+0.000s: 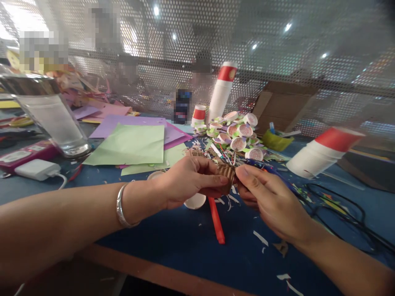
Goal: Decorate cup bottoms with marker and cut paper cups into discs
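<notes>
A small piece of brown corrugated cardboard (226, 173) is pinched between the thumb and fingers of my left hand (197, 176). At its right edge, my right hand (262, 187) is closed, thumb against the curled fingers, gripping the same piece; its fingertips are partly hidden. Beneath the hands a red-orange marker-like stick (217, 222) lies on the blue table, its upper end hidden. A white round paper cup piece (195, 201) sits under my left hand. Behind the hands rises a pile of cut cup bottoms (238, 144) with green and purple bits.
Stacked red-and-white paper cups (220, 92) stand at the back, and another stack (324, 152) leans at right. Coloured paper sheets (138, 144), a water glass (55, 119) and a white charger (37, 169) lie left. Black cables (339, 213) curl at right. Paper scraps litter the table.
</notes>
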### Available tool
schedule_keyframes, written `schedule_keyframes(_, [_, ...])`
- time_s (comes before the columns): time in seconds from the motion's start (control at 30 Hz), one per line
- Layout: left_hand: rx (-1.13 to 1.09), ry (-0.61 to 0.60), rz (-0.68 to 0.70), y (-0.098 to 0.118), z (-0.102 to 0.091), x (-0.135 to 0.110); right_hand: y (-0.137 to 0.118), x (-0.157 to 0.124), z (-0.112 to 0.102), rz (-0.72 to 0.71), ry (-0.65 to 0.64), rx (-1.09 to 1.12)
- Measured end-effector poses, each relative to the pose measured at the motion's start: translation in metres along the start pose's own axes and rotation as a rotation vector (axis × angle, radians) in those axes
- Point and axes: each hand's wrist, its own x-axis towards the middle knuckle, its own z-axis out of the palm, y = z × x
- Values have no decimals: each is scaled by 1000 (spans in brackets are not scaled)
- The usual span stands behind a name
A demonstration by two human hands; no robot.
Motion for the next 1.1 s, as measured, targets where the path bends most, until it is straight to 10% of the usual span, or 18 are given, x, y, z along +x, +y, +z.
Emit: schedule_keyframes(1.1, [-47, -61, 76, 10, 2, -2, -1, -4, -3, 12, 10, 48])
